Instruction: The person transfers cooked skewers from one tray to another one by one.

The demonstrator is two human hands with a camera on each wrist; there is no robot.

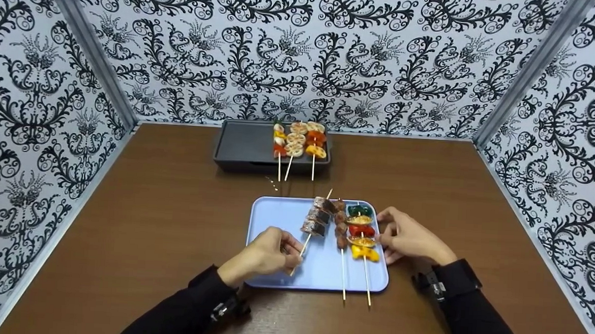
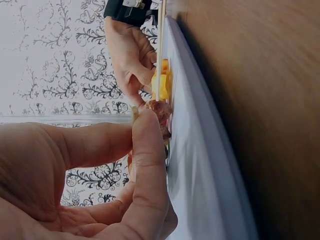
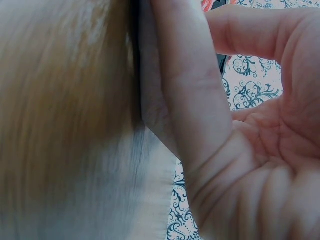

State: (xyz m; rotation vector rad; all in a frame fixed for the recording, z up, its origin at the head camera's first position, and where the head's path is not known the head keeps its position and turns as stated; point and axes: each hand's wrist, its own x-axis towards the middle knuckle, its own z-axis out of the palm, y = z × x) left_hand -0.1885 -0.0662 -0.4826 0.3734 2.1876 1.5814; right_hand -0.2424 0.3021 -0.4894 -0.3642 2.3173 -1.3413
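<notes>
My left hand (image 1: 265, 254) pinches the bare lower stick of a skewer of dark-skinned fish pieces (image 1: 317, 217), tilted over the light blue tray (image 1: 273, 214). In the left wrist view, the stick's end (image 2: 135, 113) shows between thumb and fingertip. Beside it on the tray lie a meatball skewer (image 1: 341, 229) and a vegetable skewer (image 1: 361, 231) with green, red and yellow pieces, their sticks passing over the front rim. My right hand (image 1: 411, 237) holds the tray's right edge, thumb by the rim and fingers along the outer side. Its fingers (image 3: 192, 85) largely hide the tray in the right wrist view.
Behind the tray, a dark grey grill plate (image 1: 245, 141) bears three skewers at its right end, including one of round white slices (image 1: 295, 139); their sticks overhang its front. The brown wooden table (image 1: 174, 191) meets patterned walls (image 1: 303, 60) at the back and sides.
</notes>
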